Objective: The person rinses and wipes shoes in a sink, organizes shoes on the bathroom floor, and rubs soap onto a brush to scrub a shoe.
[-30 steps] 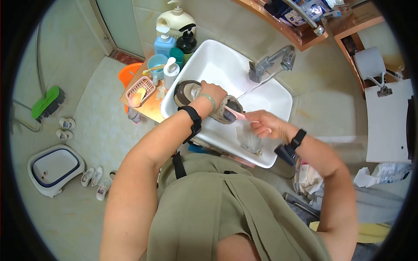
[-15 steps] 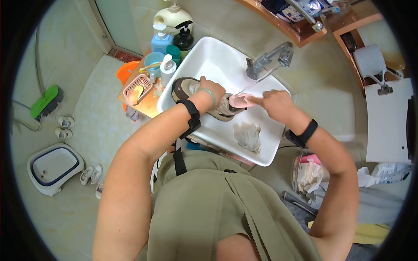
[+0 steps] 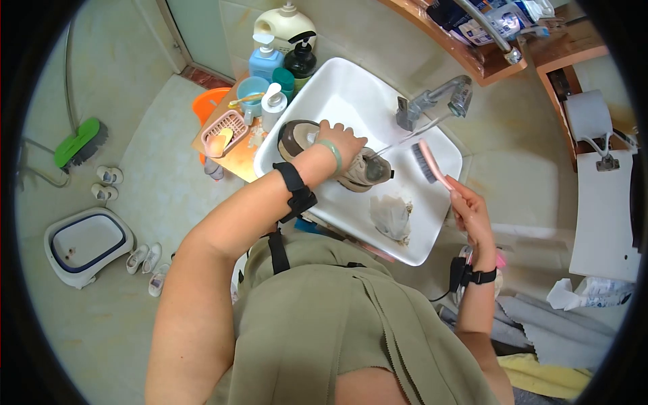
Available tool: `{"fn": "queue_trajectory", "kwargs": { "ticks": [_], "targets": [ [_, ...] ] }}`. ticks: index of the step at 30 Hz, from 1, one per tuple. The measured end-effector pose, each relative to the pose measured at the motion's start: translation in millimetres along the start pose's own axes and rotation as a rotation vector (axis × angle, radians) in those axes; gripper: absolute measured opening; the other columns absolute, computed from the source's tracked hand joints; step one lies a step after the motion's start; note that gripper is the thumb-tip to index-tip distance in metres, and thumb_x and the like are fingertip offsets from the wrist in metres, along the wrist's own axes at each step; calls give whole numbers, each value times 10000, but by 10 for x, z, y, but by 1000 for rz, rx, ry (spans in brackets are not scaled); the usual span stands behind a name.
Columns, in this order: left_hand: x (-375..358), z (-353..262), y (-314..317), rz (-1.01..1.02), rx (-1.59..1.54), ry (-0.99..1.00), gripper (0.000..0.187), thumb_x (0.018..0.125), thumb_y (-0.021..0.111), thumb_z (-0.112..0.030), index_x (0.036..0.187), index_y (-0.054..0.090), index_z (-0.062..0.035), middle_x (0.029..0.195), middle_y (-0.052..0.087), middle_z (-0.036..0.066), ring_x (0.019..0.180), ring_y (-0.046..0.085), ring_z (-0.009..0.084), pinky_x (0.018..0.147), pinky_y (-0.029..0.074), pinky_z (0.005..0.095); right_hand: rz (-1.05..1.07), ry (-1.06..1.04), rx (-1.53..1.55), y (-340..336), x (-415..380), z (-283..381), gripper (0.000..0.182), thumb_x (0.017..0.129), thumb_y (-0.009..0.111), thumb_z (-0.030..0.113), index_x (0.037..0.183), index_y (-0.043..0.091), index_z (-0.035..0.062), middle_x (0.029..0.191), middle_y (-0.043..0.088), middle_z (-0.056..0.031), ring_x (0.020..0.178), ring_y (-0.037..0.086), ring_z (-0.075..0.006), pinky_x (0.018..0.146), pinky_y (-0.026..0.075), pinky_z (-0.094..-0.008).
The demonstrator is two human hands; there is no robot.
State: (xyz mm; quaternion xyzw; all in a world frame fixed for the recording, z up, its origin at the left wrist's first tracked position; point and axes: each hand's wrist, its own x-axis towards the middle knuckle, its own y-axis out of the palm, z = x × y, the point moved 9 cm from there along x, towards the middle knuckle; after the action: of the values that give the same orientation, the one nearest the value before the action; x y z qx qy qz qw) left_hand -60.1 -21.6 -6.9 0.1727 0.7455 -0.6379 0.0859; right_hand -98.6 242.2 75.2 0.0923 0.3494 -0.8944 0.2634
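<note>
A beige and brown shoe [image 3: 366, 173] lies in the white sink [image 3: 422, 246], its opening toward the tap. My left hand [image 3: 339, 144] is closed over the middle of the shoe and covers part of it. Between the fingers of my right hand [image 3: 470, 212] is the handle of a pink scrub brush [image 3: 430, 165]. The brush is raised above the sink's right side, dark bristles facing left, apart from the shoe. From the tap [image 3: 461, 98] a thin stream of water falls into the shoe's heel opening. A crumpled translucent plastic bag [image 3: 391, 217] sits near the sink's front edge.
Pump bottles [image 3: 266, 61], a cup [image 3: 252, 91] and a pink soap dish [image 3: 225, 128] crowd the stand left of the sink. Above the tap juts a wooden shelf [image 3: 484, 64]. A white basin [image 3: 90, 241] and small white shoes [image 3: 151, 256] are on the floor at left.
My right hand has drawn the brush out of the shoe's opening and moved right and down, lifting it clear. My left hand stays on the shoe. The view has shifted slightly.
</note>
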Motion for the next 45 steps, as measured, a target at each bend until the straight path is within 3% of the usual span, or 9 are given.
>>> {"fn": "queue_trajectory", "kwargs": {
  "ticks": [2, 4, 6, 10, 16, 24, 32, 38, 45],
  "targets": [
    [-114, 3, -52, -17, 30, -3, 844, 617, 809, -270, 1376, 438, -250, 1325, 515, 91, 1237, 468, 285, 954, 375, 497, 421, 153, 983, 316, -81, -363, 365, 939, 580, 218, 1264, 582, 52, 789, 622, -10, 654, 473, -16, 595, 367, -155],
    [-256, 24, -165, -146, -28, 40, 863, 606, 820, -287, 1378, 440, -227, 1352, 489, 103, 1272, 435, 287, 948, 380, 514, 144, 146, 565, 341, -26, -763, 367, 959, 538, 206, 1298, 554, 66, 682, 556, 22, 571, 433, -7, 514, 347, -163],
    [-441, 107, -251, -235, -151, 58, 800, 637, 803, -256, 1359, 466, -195, 1328, 509, 117, 1247, 462, 281, 936, 405, 488, -357, -525, -342, 119, -37, -733, 388, 968, 522, 211, 1330, 522, 70, 686, 551, 24, 546, 419, -16, 492, 340, -175],
    [-974, 492, -529, -616, -787, 247, 554, 730, 731, -134, 1256, 564, -90, 1197, 588, 169, 1114, 567, 271, 895, 474, 375, -12, 118, 330, 242, -325, -519, 403, 964, 532, 201, 1330, 512, 32, 859, 610, 9, 664, 467, -14, 595, 374, -172],
    [-1688, 1701, 44, -863, -1232, -289, 292, 821, 671, -98, 1100, 654, -14, 1004, 670, 68, 871, 629, 108, 781, 514, 262, -215, -47, 304, 465, -387, -624, 434, 968, 530, 238, 1350, 485, 38, 552, 311, 125, 428, 242, 13, 390, 176, -179],
    [-2136, 2882, 2076, -854, -1220, -1104, 636, 689, 795, -391, 1095, 598, 57, 908, 652, 141, 827, 644, 218, 725, 522, 306, -379, -1, 527, 866, -544, -754, 350, 974, 521, 226, 1261, 549, 27, 541, 330, 111, 416, 250, 21, 382, 149, -181],
    [-1961, 3008, 1970, -862, -983, -1258, 590, 560, 880, -420, 817, 522, -28, 761, 615, 104, 655, 607, 188, 598, 505, 291, -249, -267, 192, 986, -483, -463, 377, 904, 617, 159, 1209, 562, -56, 883, 622, -21, 695, 526, -48, 609, 422, -189],
    [-1902, 3051, 2061, -984, -879, -1235, 492, 603, 861, -310, 821, 537, -10, 706, 628, 113, 568, 627, 191, 525, 516, 318, -119, -272, 187, 1176, -294, -85, 387, 892, 634, 122, 1220, 552, -66, 1082, 627, -96, 935, 569, -126, 829, 454, -259],
    [-1878, 2962, 2239, -958, -1227, -1306, 284, 704, 756, -220, 792, 578, -17, 693, 653, 145, 578, 665, 249, 534, 524, 354, 1, -307, 72, 1440, -39, 206, 391, 898, 639, 182, 1216, 566, -33, 880, 579, 37, 693, 428, -16, 588, 313, -168]
  ]
}}
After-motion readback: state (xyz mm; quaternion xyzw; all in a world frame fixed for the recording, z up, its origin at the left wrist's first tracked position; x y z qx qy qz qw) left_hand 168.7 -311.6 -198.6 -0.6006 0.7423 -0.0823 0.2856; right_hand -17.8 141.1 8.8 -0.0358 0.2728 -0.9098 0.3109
